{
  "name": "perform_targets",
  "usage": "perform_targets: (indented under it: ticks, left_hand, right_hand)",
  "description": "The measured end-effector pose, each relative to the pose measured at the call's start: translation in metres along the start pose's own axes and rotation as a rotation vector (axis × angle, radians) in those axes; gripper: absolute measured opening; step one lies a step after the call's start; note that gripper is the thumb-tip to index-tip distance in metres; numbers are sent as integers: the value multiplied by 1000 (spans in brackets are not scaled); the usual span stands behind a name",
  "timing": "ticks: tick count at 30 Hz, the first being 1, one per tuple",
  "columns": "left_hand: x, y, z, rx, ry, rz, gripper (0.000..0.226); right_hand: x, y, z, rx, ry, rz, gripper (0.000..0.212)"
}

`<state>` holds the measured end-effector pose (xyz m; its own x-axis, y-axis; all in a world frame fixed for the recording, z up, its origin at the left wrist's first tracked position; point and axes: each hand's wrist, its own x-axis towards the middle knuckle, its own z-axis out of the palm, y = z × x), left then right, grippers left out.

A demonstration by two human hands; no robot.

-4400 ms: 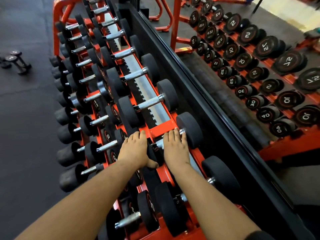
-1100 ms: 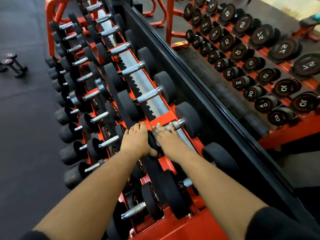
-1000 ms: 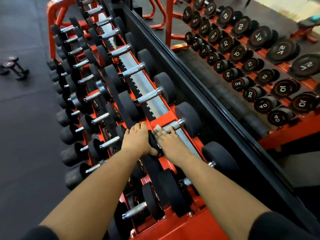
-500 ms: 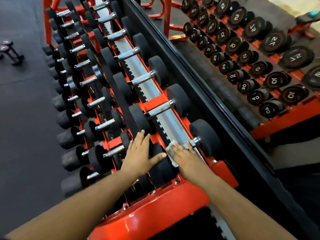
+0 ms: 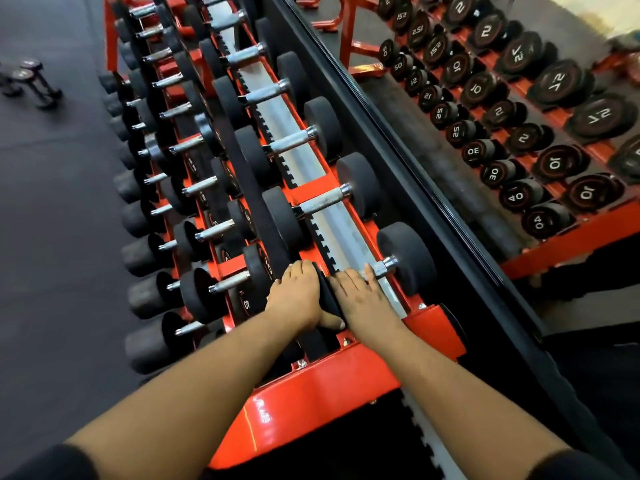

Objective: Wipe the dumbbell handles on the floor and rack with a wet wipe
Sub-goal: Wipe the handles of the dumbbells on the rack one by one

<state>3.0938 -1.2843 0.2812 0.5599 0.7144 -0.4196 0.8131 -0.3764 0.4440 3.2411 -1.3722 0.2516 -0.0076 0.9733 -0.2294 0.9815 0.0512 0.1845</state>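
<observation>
My right hand [image 5: 363,297] lies over the handle [image 5: 385,269] of the last dumbbell on the top row of the orange rack [image 5: 311,386]. The wet wipe is hidden under that hand, and only the knurled far end of the handle shows next to the far black head [image 5: 407,258]. My left hand [image 5: 297,296] grips the same dumbbell's near head [image 5: 327,299], fingers over the top and thumb round its near side. The neighbouring dumbbell [image 5: 322,201] sits one slot further along.
Several more dumbbells fill the top row and the lower tiers to the left [image 5: 194,237]. A mirror [image 5: 502,109] runs along the right, reflecting numbered dumbbell ends. Two small dumbbells [image 5: 31,81] lie on the dark floor at the far left.
Both hands have moved from the previous dumbbell to the one at the rack's near end. In the last half second my left hand closed on the head and my right hand covered the wipe.
</observation>
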Motion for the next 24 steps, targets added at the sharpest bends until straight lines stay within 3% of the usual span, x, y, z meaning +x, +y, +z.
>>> perform_targets:
  ticks: [2, 5, 9, 11, 13, 17, 19, 22, 24]
  left_hand:
    - [-1, -1, 1, -13, 0, 2, 126]
    - [-2, -2, 2, -6, 30, 21, 123]
    - [-2, -2, 0, -4, 43, 9, 118]
    - [-4, 0, 0, -8, 42, -5, 120]
    - [-6, 0, 1, 3, 55, -14, 120]
    - [-5, 2, 0, 74, 58, -34, 126]
    - [-4, 4, -1, 91, 34, -61, 134]
    - [-4, 6, -2, 112, 25, -79, 140]
    - [-3, 7, -4, 102, 13, -94, 138]
  right_hand:
    - [-21, 0, 11, -34, 48, 9, 79]
    - [-14, -5, 8, -93, -22, 43, 79]
    - [33, -7, -19, -83, -101, 48, 31]
    - [45, -6, -26, -46, -132, 40, 19]
    - [40, -7, -21, -24, -118, 48, 26]
    - [-8, -1, 10, -15, 39, 7, 76]
    - [-11, 4, 15, -75, 35, -1, 78]
    - [19, 2, -7, -57, 31, -1, 39]
    - [43, 4, -24, -38, -67, -57, 21]
